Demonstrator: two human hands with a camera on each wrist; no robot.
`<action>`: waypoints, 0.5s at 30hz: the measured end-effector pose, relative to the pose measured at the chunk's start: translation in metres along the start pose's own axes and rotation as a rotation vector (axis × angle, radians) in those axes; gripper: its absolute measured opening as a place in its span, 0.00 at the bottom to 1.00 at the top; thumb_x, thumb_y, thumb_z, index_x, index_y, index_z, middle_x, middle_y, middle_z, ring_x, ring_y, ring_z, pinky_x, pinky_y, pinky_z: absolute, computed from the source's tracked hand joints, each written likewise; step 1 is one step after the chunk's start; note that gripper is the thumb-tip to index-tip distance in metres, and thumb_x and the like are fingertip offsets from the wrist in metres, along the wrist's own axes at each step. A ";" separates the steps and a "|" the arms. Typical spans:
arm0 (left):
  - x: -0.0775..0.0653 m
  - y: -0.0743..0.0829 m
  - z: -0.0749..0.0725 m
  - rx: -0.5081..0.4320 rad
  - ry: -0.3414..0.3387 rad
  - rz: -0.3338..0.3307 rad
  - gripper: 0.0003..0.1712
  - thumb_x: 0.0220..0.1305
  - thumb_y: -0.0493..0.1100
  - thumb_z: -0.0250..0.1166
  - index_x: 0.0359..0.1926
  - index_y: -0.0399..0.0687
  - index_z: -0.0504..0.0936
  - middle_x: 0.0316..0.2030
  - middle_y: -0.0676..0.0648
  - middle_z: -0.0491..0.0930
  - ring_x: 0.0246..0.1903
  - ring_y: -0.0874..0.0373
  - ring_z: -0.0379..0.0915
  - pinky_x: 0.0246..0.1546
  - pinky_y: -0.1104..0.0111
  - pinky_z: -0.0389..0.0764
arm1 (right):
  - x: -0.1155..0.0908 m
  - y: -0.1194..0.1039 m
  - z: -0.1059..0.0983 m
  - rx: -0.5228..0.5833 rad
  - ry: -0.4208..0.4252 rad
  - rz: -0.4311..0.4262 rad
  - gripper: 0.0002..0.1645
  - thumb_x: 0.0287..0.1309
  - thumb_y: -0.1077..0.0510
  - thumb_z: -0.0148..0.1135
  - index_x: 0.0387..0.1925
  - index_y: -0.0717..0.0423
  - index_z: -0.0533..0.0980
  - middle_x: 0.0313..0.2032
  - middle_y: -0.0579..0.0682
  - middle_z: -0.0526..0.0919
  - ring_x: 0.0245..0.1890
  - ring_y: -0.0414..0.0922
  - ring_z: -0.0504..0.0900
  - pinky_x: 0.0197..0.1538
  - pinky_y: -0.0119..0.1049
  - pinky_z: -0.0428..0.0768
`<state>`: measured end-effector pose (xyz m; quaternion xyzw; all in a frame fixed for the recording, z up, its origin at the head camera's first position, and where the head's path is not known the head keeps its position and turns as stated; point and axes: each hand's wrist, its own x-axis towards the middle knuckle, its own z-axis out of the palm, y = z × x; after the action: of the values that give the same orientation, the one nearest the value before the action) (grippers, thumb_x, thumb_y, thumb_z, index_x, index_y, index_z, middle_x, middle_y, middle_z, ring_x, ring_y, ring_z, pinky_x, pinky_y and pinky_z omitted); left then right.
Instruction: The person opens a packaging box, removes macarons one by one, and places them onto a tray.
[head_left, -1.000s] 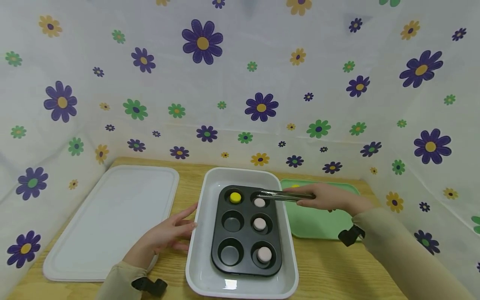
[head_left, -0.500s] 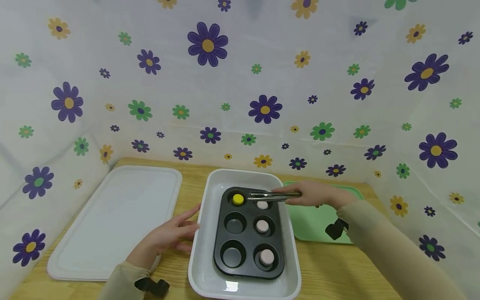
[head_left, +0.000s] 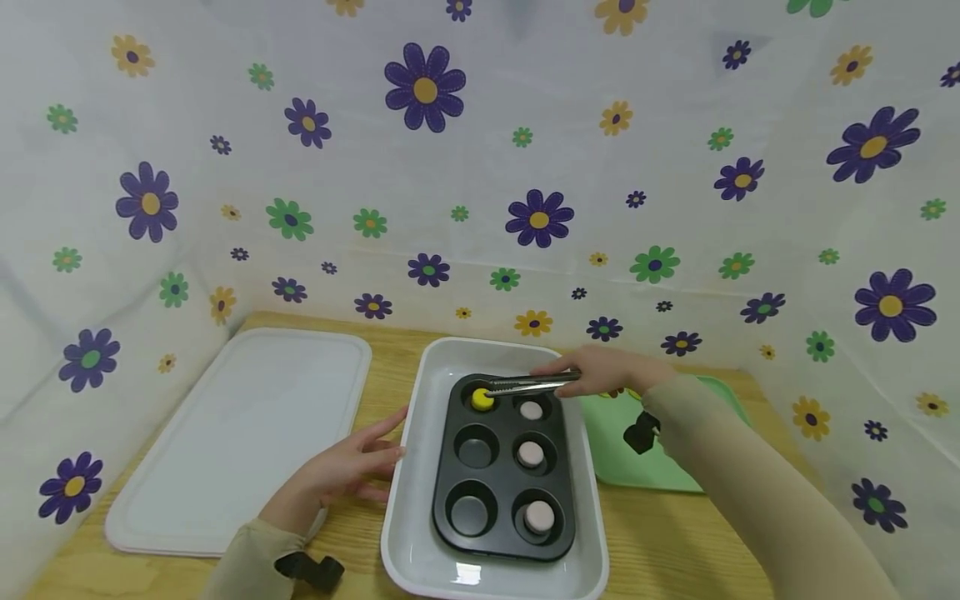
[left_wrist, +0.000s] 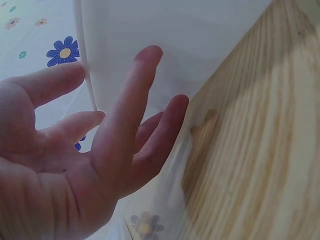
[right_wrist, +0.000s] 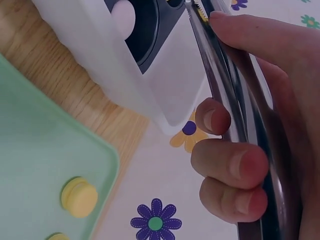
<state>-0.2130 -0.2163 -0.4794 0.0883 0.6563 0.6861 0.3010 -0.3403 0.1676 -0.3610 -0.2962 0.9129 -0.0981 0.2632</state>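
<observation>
Across the back and sides ran a flower-printed white cloth (head_left: 450, 167), enclosing a wooden table (head_left: 390, 362). On the table's left lay a white board (head_left: 247, 442). Beside it stood a white basin (head_left: 495, 575), its long axis running away from the person. To the basin's right, across a strip of wood, was a green tray (head_left: 652, 462) with yellow round pieces (right_wrist: 82, 197) on it; the right arm hid part of that tray. Within the basin, set the same way, sat a dark muffin pan (head_left: 504, 482) with six cups in two columns of three.

Outside the basin's left wall, the left hand (head_left: 345, 475) held nothing; its fingers were spread, their tips seeming to touch the wall. Over the basin's far right side, the right hand (head_left: 607, 371) had its fingers curled round metal tongs (head_left: 540, 385). Their long axis lay crosswise over the pan, tips pointing left at a yellow piece (head_left: 482, 401) in the far left cup. That piece sat right at the tips, so the right hand's tool was nearer than the left hand. Whether the tips pinched the piece or only met its edge, I could not tell. Down the right column, each cup held one pale pink piece (head_left: 531, 455).
</observation>
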 end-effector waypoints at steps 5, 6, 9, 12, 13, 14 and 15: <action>-0.001 -0.001 0.000 -0.001 0.000 0.000 0.45 0.72 0.49 0.59 0.79 0.61 0.41 0.69 0.27 0.61 0.55 0.46 0.79 0.44 0.51 0.86 | 0.011 -0.001 0.001 -0.027 -0.026 0.022 0.30 0.66 0.47 0.61 0.69 0.32 0.69 0.55 0.55 0.74 0.12 0.40 0.67 0.16 0.28 0.70; -0.001 -0.001 0.000 -0.001 0.000 -0.001 0.45 0.73 0.49 0.59 0.79 0.61 0.41 0.69 0.27 0.61 0.54 0.46 0.79 0.44 0.52 0.86 | 0.012 -0.001 0.002 -0.032 -0.028 0.023 0.30 0.66 0.47 0.61 0.68 0.32 0.69 0.55 0.55 0.74 0.12 0.40 0.67 0.16 0.28 0.70; -0.001 -0.001 0.000 -0.002 -0.003 0.000 0.45 0.73 0.49 0.58 0.79 0.62 0.41 0.69 0.27 0.62 0.54 0.46 0.79 0.44 0.52 0.86 | 0.017 -0.003 0.003 -0.041 -0.036 0.017 0.30 0.65 0.48 0.61 0.68 0.32 0.70 0.53 0.55 0.75 0.11 0.40 0.66 0.15 0.28 0.70; -0.001 -0.001 0.000 -0.008 -0.006 0.003 0.45 0.73 0.49 0.59 0.79 0.63 0.41 0.68 0.28 0.63 0.54 0.46 0.80 0.44 0.52 0.86 | 0.020 -0.004 0.004 -0.054 -0.042 0.004 0.29 0.65 0.49 0.61 0.68 0.33 0.70 0.52 0.55 0.77 0.11 0.40 0.65 0.14 0.28 0.70; -0.001 -0.001 0.000 -0.008 -0.006 0.005 0.45 0.73 0.49 0.59 0.79 0.63 0.41 0.68 0.28 0.64 0.53 0.47 0.80 0.43 0.52 0.86 | 0.021 -0.004 0.004 -0.057 -0.045 0.004 0.30 0.66 0.49 0.61 0.68 0.33 0.70 0.51 0.55 0.78 0.12 0.40 0.65 0.14 0.28 0.70; -0.001 -0.001 0.000 -0.009 -0.006 0.005 0.45 0.73 0.49 0.59 0.79 0.63 0.41 0.67 0.28 0.64 0.53 0.47 0.80 0.43 0.52 0.86 | 0.022 -0.005 0.004 -0.060 -0.047 0.004 0.30 0.66 0.49 0.61 0.68 0.32 0.70 0.52 0.54 0.78 0.12 0.40 0.65 0.14 0.28 0.70; -0.001 -0.001 -0.001 -0.010 -0.003 0.005 0.45 0.72 0.49 0.59 0.79 0.63 0.42 0.67 0.28 0.64 0.53 0.47 0.80 0.43 0.52 0.86 | 0.023 -0.005 0.004 -0.064 -0.048 0.006 0.30 0.66 0.49 0.61 0.68 0.32 0.70 0.52 0.54 0.78 0.13 0.40 0.65 0.14 0.28 0.70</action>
<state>-0.2118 -0.2175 -0.4805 0.0894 0.6522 0.6902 0.3004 -0.3512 0.1503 -0.3723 -0.3038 0.9099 -0.0608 0.2758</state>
